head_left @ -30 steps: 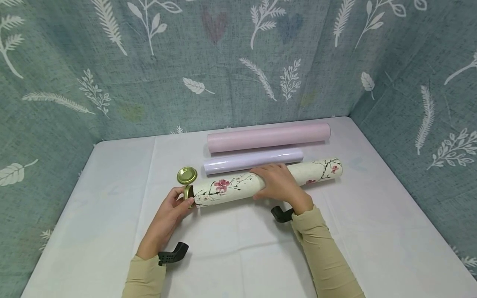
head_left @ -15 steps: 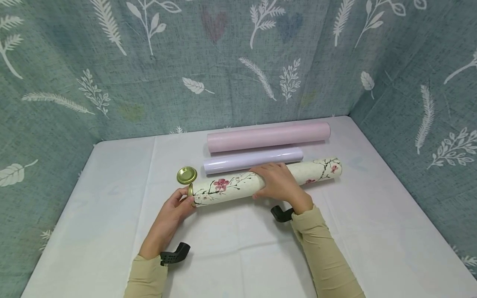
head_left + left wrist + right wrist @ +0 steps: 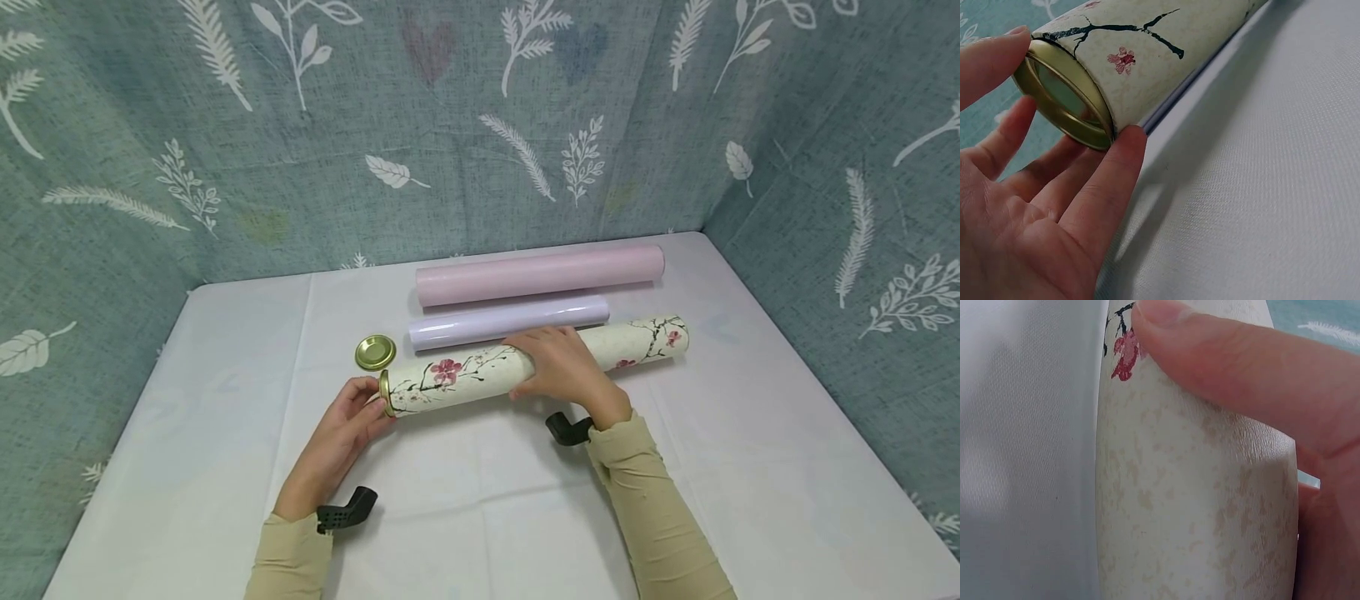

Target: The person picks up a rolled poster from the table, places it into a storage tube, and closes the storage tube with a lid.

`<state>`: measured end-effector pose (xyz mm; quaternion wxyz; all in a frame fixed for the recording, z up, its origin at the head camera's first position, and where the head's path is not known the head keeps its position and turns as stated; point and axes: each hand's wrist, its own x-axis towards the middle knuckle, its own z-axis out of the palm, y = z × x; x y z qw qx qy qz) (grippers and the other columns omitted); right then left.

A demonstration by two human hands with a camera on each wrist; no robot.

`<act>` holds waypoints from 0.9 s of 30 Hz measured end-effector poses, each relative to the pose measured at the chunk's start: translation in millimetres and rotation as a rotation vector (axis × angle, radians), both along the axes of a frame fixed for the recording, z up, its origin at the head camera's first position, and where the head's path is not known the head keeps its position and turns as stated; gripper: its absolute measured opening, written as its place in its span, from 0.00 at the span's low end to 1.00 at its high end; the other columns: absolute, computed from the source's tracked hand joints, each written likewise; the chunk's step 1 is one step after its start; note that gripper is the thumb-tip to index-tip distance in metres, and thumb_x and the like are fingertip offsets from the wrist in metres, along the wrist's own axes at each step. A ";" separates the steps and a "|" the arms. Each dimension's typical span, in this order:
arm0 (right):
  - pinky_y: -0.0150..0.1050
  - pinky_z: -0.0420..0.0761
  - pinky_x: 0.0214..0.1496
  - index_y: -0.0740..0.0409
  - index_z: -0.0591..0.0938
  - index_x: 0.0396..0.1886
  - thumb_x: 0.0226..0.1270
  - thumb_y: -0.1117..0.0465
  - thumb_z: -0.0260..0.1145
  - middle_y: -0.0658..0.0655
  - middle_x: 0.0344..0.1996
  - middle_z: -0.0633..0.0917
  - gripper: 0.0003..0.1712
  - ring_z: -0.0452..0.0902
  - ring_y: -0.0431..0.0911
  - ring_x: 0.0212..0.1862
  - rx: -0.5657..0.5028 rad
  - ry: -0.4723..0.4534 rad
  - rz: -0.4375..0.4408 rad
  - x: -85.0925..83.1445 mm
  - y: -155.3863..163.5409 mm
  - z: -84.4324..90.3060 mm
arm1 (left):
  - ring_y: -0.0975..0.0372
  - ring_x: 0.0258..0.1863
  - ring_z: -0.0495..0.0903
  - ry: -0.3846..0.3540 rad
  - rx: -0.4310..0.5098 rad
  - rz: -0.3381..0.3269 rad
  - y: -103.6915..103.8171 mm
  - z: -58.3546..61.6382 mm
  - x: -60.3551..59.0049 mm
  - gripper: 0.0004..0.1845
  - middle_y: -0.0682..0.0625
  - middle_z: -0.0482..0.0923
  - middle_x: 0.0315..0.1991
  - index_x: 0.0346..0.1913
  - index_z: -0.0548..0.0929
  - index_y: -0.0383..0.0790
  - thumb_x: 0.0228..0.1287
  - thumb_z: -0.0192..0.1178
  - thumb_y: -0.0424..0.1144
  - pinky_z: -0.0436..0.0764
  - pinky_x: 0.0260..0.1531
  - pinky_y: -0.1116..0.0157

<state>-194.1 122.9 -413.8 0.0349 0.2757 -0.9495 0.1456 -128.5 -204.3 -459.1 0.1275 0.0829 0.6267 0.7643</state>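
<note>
A long cream tube (image 3: 480,377) with a branch and red blossom print lies slanted across the table. Its left end carries a gold metal cap (image 3: 386,393), whose rim sits against the tube's edge. My left hand (image 3: 341,437) holds this cap by the rim, thumb and fingertips spread around it. In the left wrist view the cap's recessed face (image 3: 1063,94) is visible between the fingers. Over the middle of the tube, my right hand (image 3: 564,373) grips from above. The right wrist view shows the thumb (image 3: 1229,362) lying across the printed surface; the far fingers are mostly hidden.
A second gold cap (image 3: 375,352) lies flat just beyond the tube's left end. Behind the tube are a glossy pale lilac roll (image 3: 510,323) and a thicker pink roll (image 3: 540,275). Leaf-patterned cloth (image 3: 450,167) stands behind and beside the white table (image 3: 187,417).
My left hand has moved slightly right, bringing the gold cap from partly off the tube's left end to flush against it. My right hand has kept its place on the tube.
</note>
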 end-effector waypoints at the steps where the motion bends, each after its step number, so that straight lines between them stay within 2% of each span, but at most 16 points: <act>1: 0.43 0.60 0.49 0.41 0.73 0.55 0.30 0.37 0.74 0.46 0.52 0.76 0.45 0.67 0.45 0.55 -0.001 -0.001 0.002 0.1 -0.1 0.3 | 0.53 0.54 0.67 0.001 0.011 -0.002 -0.2 -0.2 0.0 0.23 0.39 0.59 0.58 0.59 0.57 0.37 0.65 0.51 0.35 0.69 0.52 0.54; 4: 0.43 0.60 0.50 0.41 0.73 0.55 0.30 0.37 0.74 0.46 0.52 0.76 0.45 0.67 0.45 0.55 -0.006 -0.001 0.011 0.7 -0.7 1.1 | 0.51 0.58 0.64 0.000 0.036 -0.028 -0.9 0.1 -0.3 0.30 0.40 0.53 0.62 0.66 0.52 0.45 0.64 0.51 0.33 0.68 0.52 0.54; 7: 0.44 0.61 0.50 0.42 0.74 0.55 0.30 0.37 0.75 0.46 0.52 0.76 0.45 0.67 0.46 0.55 -0.015 0.000 0.020 1.4 -1.1 2.1 | 0.51 0.59 0.63 -0.012 0.035 -0.050 -1.4 0.1 -0.5 0.33 0.41 0.52 0.64 0.69 0.51 0.50 0.64 0.51 0.33 0.68 0.52 0.55; 12: 0.45 0.60 0.52 0.42 0.74 0.56 0.29 0.37 0.75 0.46 0.52 0.76 0.46 0.67 0.46 0.55 -0.013 0.000 0.020 2.5 -1.2 3.0 | 0.51 0.59 0.62 -0.023 0.034 -0.063 -2.5 -2.3 -1.4 0.31 0.40 0.53 0.63 0.68 0.54 0.48 0.64 0.51 0.33 0.68 0.53 0.56; 20: 0.46 0.60 0.53 0.42 0.73 0.57 0.29 0.38 0.75 0.48 0.53 0.76 0.47 0.68 0.46 0.55 -0.022 -0.018 0.026 3.5 -3.2 3.2 | 0.53 0.58 0.64 -0.011 0.025 -0.041 -5.2 -4.2 -1.8 0.32 0.39 0.54 0.63 0.68 0.54 0.44 0.63 0.53 0.32 0.70 0.50 0.57; 27: 0.47 0.58 0.56 0.43 0.73 0.57 0.29 0.38 0.75 0.48 0.53 0.76 0.47 0.68 0.46 0.56 -0.010 -0.027 0.026 2.6 -2.2 3.0 | 0.54 0.57 0.65 -0.046 0.013 -0.017 -3.5 -3.6 -3.4 0.32 0.39 0.56 0.62 0.67 0.58 0.46 0.61 0.55 0.33 0.71 0.49 0.57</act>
